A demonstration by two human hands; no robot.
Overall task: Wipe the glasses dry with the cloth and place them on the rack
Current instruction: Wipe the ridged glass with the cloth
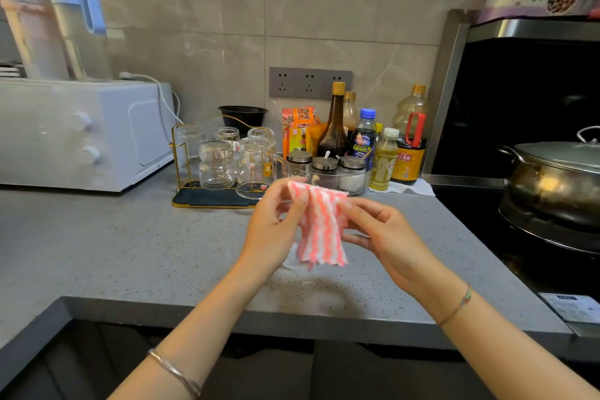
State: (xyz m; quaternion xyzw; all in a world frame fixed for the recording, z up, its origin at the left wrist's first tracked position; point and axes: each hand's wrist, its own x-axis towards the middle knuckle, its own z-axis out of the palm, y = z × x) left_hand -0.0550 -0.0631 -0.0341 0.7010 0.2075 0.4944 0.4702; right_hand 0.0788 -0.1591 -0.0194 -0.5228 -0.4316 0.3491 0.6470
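Both hands hold up a pink-and-white striped cloth (319,224) above the grey counter. My left hand (276,224) pinches its upper left corner, my right hand (386,237) pinches its right edge, and the cloth hangs down between them. Behind the cloth's lower end, something clear (292,261) lies on the counter, mostly hidden. A gold wire rack (181,153) on a dark base stands behind my left hand. It carries several upturned clear glasses (216,164) and a handled glass mug (259,169).
A white microwave (84,133) with bottles on top stands at the left. Sauce bottles (336,127), snack packets and a tray of spice jars (328,172) line the wall. A stove with a lidded steel pot (558,178) is on the right.
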